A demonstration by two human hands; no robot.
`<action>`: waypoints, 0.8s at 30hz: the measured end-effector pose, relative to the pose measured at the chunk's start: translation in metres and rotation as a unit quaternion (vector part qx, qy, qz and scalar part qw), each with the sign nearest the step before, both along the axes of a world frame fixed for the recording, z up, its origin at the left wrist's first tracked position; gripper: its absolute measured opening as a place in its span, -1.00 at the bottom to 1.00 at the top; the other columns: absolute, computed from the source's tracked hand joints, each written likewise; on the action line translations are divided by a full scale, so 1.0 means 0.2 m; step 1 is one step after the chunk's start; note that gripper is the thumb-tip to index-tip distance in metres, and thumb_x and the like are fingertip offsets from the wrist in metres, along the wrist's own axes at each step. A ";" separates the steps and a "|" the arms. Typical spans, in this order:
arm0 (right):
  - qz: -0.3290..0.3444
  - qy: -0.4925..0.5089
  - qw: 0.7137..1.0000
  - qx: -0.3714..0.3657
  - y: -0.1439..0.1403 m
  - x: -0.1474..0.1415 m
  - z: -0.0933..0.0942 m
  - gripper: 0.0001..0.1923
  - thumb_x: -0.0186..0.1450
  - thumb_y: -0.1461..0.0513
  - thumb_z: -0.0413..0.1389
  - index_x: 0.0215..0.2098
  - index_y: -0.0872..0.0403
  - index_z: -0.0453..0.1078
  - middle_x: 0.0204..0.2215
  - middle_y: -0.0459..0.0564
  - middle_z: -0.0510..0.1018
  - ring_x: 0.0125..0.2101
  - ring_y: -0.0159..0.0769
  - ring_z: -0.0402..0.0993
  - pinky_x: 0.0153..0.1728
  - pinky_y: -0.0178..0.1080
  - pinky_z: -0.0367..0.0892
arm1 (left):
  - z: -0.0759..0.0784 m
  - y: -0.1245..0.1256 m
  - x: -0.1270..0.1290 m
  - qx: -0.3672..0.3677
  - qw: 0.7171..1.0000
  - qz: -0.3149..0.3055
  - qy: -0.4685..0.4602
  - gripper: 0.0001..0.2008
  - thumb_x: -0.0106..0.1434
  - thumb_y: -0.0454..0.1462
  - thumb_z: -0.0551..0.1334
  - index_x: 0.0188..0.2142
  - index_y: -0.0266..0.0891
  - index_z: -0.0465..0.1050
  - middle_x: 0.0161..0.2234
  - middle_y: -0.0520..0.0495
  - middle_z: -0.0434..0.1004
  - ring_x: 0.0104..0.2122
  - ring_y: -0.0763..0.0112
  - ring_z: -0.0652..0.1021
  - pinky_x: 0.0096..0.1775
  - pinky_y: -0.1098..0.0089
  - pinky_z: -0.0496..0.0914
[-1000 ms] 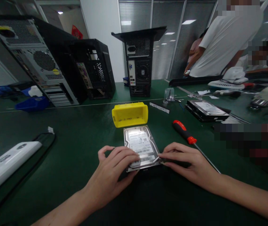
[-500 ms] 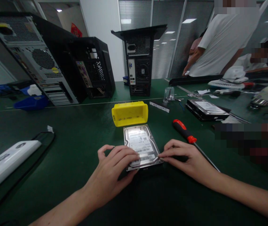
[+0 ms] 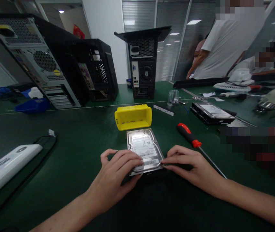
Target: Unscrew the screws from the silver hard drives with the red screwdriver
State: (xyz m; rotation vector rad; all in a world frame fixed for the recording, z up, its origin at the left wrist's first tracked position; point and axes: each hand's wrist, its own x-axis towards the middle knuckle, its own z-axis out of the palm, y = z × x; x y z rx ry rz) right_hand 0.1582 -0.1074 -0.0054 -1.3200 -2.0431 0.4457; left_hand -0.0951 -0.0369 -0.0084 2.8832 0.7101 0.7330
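Single head-worn view, forward and down, close over the green table (image 3: pixel 79 145).

Bare mat (image 3: pixel 84 141) to my left, open up to the white device (image 3: pixel 7 167) w/ cable. Far side blocked by yellow bin (image 3: pixel 133 116), just beyond the drive (image 3: pixel 144 149). Right: screwdriver (image 3: pixel 193 139) lies diagonal, near my right hand (image 3: pixel 192 166).

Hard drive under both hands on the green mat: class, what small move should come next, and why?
Probably the right hand should reach for the screwdriver. The hard drive lies flat, label up, the left hand steadies its near corner, and the screwdriver lies unused just beside the right hand.
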 end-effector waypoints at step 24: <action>-0.083 0.193 0.961 -0.181 0.04 0.02 0.04 -0.87 0.11 0.22 0.22 -0.39 0.12 0.54 -0.36 -0.04 0.59 -0.47 -0.45 0.50 -0.44 -0.42 0.42 | 0.06 -0.03 0.22 -0.109 0.993 -0.014 -0.053 -0.65 0.14 -0.15 0.32 -0.07 -0.05 0.38 -0.06 0.03 0.51 -0.06 0.19 0.45 -0.04 0.13 0.02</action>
